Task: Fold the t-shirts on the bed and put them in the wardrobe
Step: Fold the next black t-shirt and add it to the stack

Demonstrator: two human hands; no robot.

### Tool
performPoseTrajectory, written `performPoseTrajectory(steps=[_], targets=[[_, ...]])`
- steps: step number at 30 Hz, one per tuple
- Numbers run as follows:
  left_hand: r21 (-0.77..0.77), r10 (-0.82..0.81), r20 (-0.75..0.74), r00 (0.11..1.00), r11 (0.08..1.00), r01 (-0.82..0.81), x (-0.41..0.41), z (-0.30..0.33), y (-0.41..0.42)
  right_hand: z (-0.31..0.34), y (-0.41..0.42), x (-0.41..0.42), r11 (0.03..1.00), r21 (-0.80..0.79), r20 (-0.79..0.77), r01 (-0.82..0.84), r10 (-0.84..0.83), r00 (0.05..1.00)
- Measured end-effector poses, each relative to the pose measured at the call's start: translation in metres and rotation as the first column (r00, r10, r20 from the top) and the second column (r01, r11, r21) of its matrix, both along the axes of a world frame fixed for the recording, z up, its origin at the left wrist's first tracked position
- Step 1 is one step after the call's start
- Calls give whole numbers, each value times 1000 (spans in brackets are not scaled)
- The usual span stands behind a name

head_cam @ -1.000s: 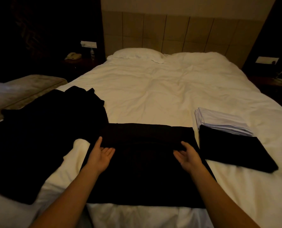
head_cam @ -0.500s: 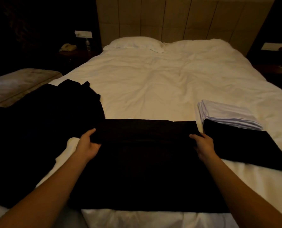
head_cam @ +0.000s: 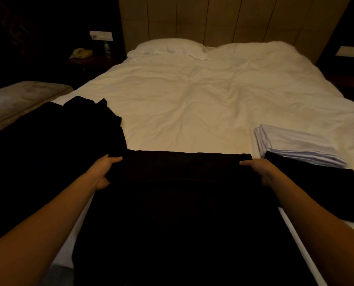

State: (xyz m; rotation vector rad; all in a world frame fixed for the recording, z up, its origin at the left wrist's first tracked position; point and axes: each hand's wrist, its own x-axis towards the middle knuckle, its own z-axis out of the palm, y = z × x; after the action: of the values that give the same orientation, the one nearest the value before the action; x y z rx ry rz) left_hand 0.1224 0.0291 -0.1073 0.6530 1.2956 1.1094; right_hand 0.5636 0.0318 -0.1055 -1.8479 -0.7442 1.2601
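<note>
A black t-shirt (head_cam: 178, 213) lies spread across the near end of the bed (head_cam: 203, 104), its far edge folded over. The left hand (head_cam: 103, 172) grips that fold's left corner, fingers curled around the cloth; the right hand (head_cam: 260, 169) pinches the right corner. The dim light swallows the shirt's detail. A heap of dark clothes (head_cam: 48, 145) touches it on the left. To the right, a folded black shirt (head_cam: 324, 188) overlaps a folded white stack (head_cam: 295, 143).
</note>
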Motion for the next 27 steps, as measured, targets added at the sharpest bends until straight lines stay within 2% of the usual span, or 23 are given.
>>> performPoseTrajectory(steps=[4,7,12,16,18,19,20,21,22,23,24,25,27], targets=[[116,12,-24,1000,993,-9,-4,0,-2,-12,6,9,994,104,-1,44,-44,999],[135,-6,-59,998,991,14,-8,-2,-9,-17,1,9,982,170,17,83,-87,996],[146,14,-178,984,989,12,-6,-8,-20,-17,-15,0,978,204,157,36,-69,985],[184,109,-392,913,982,-39,-7,-7,-30,-7,-31,-10,979,197,352,-50,-23,936],[239,169,-566,807,970,-35,-4,-5,-41,-4,-40,-15,978,186,473,-93,-6,881],[272,191,-686,702,962,4,-1,-6,-47,-2,-46,-20,980,169,531,-106,0,847],[296,215,-811,544,953,66,2,-8,-52,-1,-51,-24,982,152,606,-116,0,795],[311,245,-901,358,940,139,5,-11,-56,0,-57,-29,982,136,707,-131,-4,707],[321,277,-938,209,922,217,9,-14,-60,-1,-62,-35,977,136,813,-166,-14,581],[321,292,-947,138,895,309,13,-16,-62,-2,-67,-40,960,154,890,-235,-32,455],[301,273,-954,125,861,409,18,-18,-63,-4,-69,-46,928,161,929,-336,-27,369],[252,214,-968,133,825,506,23,-19,-64,-6,-71,-50,888,132,936,-441,35,351],[62,22,-997,69,760,647,34,-21,-67,-15,-74,-56,813,-2,895,-583,261,361]])
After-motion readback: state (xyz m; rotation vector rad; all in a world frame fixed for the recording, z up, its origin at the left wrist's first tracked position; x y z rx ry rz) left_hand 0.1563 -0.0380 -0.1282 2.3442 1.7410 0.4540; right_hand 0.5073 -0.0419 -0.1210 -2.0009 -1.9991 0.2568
